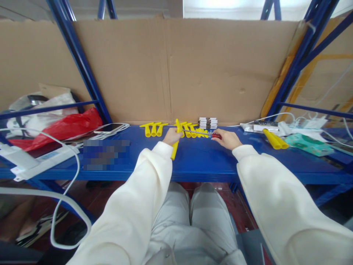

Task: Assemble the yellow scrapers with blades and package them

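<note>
My left hand (171, 136) is closed around a yellow T-shaped plastic piece (174, 150), whose tube end points down toward the table's front edge. In my right hand (228, 139) is a screwdriver (217, 135) with a red handle. Its thin shaft runs left, and the tip meets or lies very near the top of the yellow piece; I cannot tell if it touches a screw. Behind my left hand, similar yellow pieces (154, 129) stand in a row, with more yellow pieces (191, 133) to the right. Several small yellow parts (203, 132) lie near the screwdriver shaft.
A banded white stack (208, 122) sits against the cardboard wall (215, 66). To the right lie two yellow tubes (274, 140) and a green packet (309, 144). On the left are a phone (109, 128), a red bag (63, 129) and a power strip (45, 160) with cables.
</note>
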`<state>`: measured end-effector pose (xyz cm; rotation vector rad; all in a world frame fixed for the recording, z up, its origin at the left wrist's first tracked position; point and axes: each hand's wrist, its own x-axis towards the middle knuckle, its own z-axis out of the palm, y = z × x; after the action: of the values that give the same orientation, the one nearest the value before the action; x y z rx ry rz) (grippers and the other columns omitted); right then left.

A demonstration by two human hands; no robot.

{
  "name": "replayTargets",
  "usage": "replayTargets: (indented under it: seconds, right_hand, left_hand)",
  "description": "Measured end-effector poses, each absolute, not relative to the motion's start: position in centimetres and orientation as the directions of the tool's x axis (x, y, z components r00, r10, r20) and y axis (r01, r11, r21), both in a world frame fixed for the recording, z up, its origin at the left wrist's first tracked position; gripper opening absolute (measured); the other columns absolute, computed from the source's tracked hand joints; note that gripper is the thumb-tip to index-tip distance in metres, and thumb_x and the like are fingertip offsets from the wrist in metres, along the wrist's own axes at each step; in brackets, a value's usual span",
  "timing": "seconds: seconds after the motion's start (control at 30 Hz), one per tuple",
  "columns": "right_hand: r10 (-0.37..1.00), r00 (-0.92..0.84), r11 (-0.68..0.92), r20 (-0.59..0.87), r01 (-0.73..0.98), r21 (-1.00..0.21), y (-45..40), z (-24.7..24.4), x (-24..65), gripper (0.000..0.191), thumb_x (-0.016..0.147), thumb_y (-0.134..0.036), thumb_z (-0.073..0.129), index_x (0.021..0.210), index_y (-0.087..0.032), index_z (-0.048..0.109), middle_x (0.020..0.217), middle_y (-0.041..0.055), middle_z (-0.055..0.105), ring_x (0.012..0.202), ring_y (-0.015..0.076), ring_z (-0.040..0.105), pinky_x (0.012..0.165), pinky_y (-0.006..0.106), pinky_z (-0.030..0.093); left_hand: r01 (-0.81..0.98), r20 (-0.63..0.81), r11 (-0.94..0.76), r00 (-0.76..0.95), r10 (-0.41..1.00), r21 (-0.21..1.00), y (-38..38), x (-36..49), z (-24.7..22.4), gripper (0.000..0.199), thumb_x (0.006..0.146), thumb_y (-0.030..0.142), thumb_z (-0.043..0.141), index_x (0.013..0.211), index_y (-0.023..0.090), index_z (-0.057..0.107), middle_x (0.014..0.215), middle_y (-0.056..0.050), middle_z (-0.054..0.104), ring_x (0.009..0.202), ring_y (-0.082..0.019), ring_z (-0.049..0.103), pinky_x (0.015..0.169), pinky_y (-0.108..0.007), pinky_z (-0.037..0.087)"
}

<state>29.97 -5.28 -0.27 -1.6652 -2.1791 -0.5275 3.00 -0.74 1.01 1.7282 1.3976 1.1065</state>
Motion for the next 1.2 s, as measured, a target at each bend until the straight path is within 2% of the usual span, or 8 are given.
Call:
replayTargets:
  seconds: [0.13, 0.4, 0.53, 0.7, 1.03, 1.2]
  right_hand:
    - [0.852, -0.202, 0.175, 0.484, 0.979, 0.101, -5.34, -0.12, 29.86, 0.024, 0.090, -0.034, 0.053, 0.109, -0.022, 0.061, 0.096, 0.0078, 0.075, 0.084, 0.0251, 0.068, 0.062, 0.029, 0.040]
    - [0.845, -0.252, 0.240, 0.471, 0.967, 0.086, -5.67, -0.12, 29.72, 0.028, 0.095, -0.037, 0.045, 0.106, -0.020, 0.065, 0.114, 0.0109, 0.072, 0.096, 0.0256, 0.067, 0.069, 0.031, 0.043]
    - [0.854, -0.226, 0.216, 0.469, 0.974, 0.076, -5.51, -0.11, 29.65, 0.027, 0.092, -0.038, 0.051, 0.110, -0.022, 0.062, 0.102, 0.0083, 0.075, 0.090, 0.0255, 0.069, 0.065, 0.030, 0.042]
    - [0.862, -0.188, 0.161, 0.471, 0.982, 0.096, -5.73, 0.14, 29.62, 0.021, 0.090, -0.033, 0.052, 0.105, -0.022, 0.063, 0.094, 0.0081, 0.075, 0.082, 0.0250, 0.068, 0.062, 0.029, 0.038]
    - [0.844, -0.269, 0.261, 0.464, 0.962, 0.082, -5.82, -0.04, 29.75, 0.031, 0.096, -0.036, 0.045, 0.111, -0.020, 0.066, 0.117, 0.0102, 0.071, 0.100, 0.0243, 0.066, 0.072, 0.031, 0.045]
    - [0.866, -0.202, 0.193, 0.457, 0.979, 0.067, -5.71, 0.10, 29.51, 0.027, 0.091, -0.036, 0.055, 0.111, -0.019, 0.063, 0.100, 0.0090, 0.075, 0.087, 0.0245, 0.069, 0.065, 0.030, 0.042]
  left_hand:
    - [0.456, 0.198, -0.212, 0.078, 0.977, 0.865, -0.98, 3.05, 1.16, 0.018, 0.072, 0.006, 0.057, 0.057, 0.016, 0.054, 0.039, 0.006, 0.045, 0.041, -0.009, 0.046, 0.047, -0.019, 0.038]
    - [0.446, 0.229, -0.237, 0.072, 0.971, 0.863, -0.76, 2.99, 1.05, 0.018, 0.070, 0.004, 0.057, 0.057, 0.016, 0.054, 0.039, 0.007, 0.043, 0.040, -0.008, 0.045, 0.045, -0.019, 0.036]
    - [0.448, 0.218, -0.228, 0.074, 0.973, 0.865, -0.80, 2.99, 1.09, 0.017, 0.070, 0.004, 0.057, 0.057, 0.016, 0.055, 0.039, 0.007, 0.044, 0.040, -0.008, 0.045, 0.046, -0.019, 0.036]
    - [0.485, 0.220, -0.227, 0.073, 0.973, 0.844, -1.02, 3.06, 1.19, 0.016, 0.072, 0.006, 0.056, 0.059, 0.015, 0.057, 0.040, 0.006, 0.046, 0.042, -0.009, 0.047, 0.048, -0.019, 0.038]
    - [0.486, 0.231, -0.230, 0.060, 0.971, 0.843, -0.90, 3.00, 1.11, 0.012, 0.072, 0.007, 0.056, 0.063, 0.014, 0.060, 0.041, 0.006, 0.046, 0.042, -0.009, 0.047, 0.048, -0.019, 0.039]
    - [0.500, 0.226, -0.229, 0.067, 0.972, 0.835, -0.94, 3.05, 1.15, 0.012, 0.072, 0.008, 0.056, 0.063, 0.014, 0.060, 0.041, 0.006, 0.045, 0.041, -0.009, 0.045, 0.046, -0.019, 0.037]
